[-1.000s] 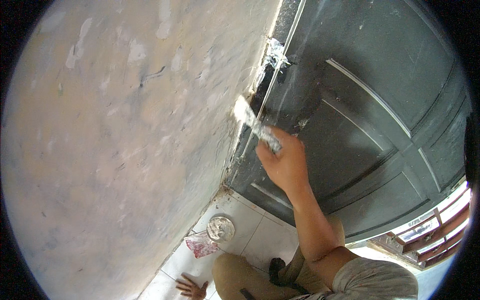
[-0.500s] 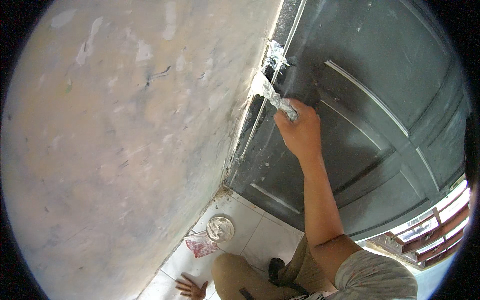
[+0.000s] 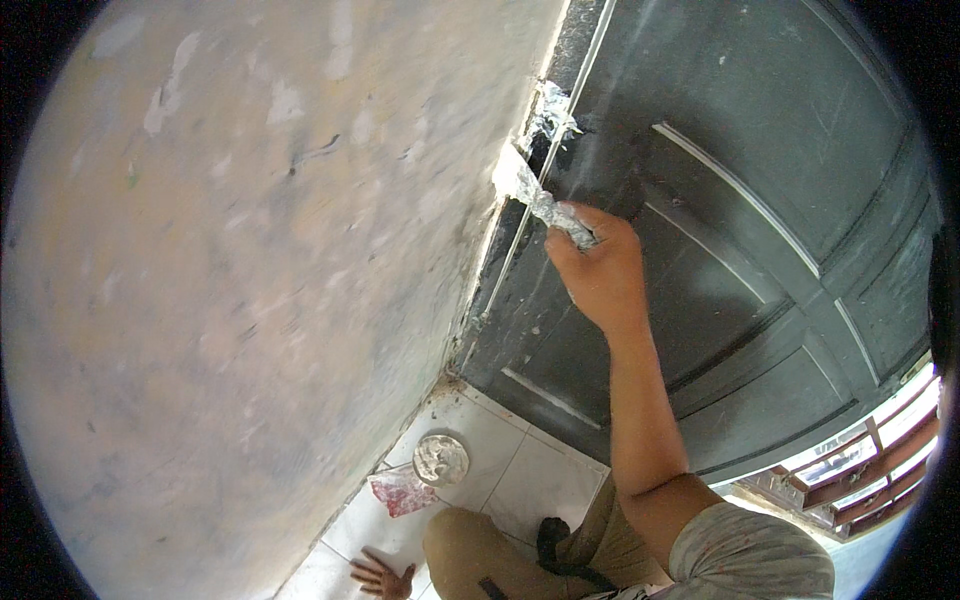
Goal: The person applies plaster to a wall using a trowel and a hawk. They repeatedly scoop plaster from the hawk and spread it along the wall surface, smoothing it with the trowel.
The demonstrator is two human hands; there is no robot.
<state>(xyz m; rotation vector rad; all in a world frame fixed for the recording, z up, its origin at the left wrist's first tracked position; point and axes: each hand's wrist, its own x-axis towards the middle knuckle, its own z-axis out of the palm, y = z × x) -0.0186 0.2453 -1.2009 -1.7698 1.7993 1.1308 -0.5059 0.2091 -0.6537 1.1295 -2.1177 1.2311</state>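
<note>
right hand grips a scraper where wall meets door.
left hand spread wide over floor; smoothing seems in hand, the next stroke calling for even pressure.

I log remotely: door dark grey; left of it, mottled beige-pink wall; at its edge, white-smeared scraper.

A blotchy beige wall is blocking the frame's left; a dark grey panelled door is closing off the upper right. At lower centre, a round tub of white paste is obstructing the pale floor tiles, which are lying open to its right.
</note>
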